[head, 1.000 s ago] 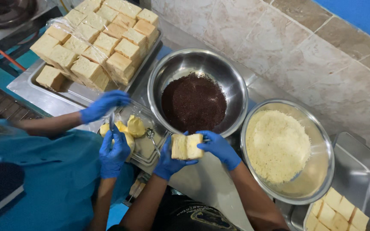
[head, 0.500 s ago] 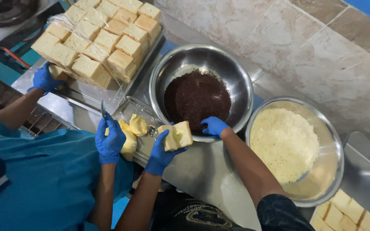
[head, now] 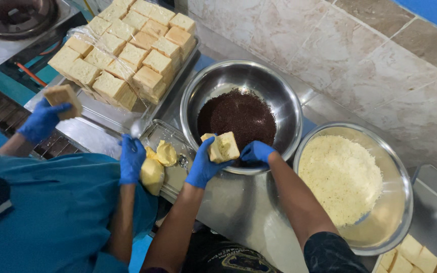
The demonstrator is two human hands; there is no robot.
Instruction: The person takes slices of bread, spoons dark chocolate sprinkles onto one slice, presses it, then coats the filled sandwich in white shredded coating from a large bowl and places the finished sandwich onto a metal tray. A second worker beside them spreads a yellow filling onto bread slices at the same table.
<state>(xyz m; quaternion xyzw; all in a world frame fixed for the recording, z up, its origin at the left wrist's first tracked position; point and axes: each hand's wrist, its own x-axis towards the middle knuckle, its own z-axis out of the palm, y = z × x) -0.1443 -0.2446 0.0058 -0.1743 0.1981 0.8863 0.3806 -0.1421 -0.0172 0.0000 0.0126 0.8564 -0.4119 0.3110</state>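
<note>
Gripping a bread piece (head: pixel 223 146), the left hand (head: pixel 203 163) hovers at the sprinkle bowl's (head: pixel 228 76) six o'clock rim. Right hand (head: pixel 257 151) (fingers curled, holding nothing visible) rests just beside it.

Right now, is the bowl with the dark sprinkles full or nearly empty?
Partly full. The dark sprinkles cover only the bottom of the steel bowl; its shiny walls show bare all round above them.

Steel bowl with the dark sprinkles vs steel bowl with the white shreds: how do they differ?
The round steel bowl of dark brown sprinkles sits farther from the person, its fill a low pool at the bottom. The round steel bowl of white grated shreds sits nearer, to the right, and holds a fuller mound. The left hand holds a pale bread block over the dark bowl's rim; nothing is over the white one. Both are shiny metal on the steel counter.
</note>
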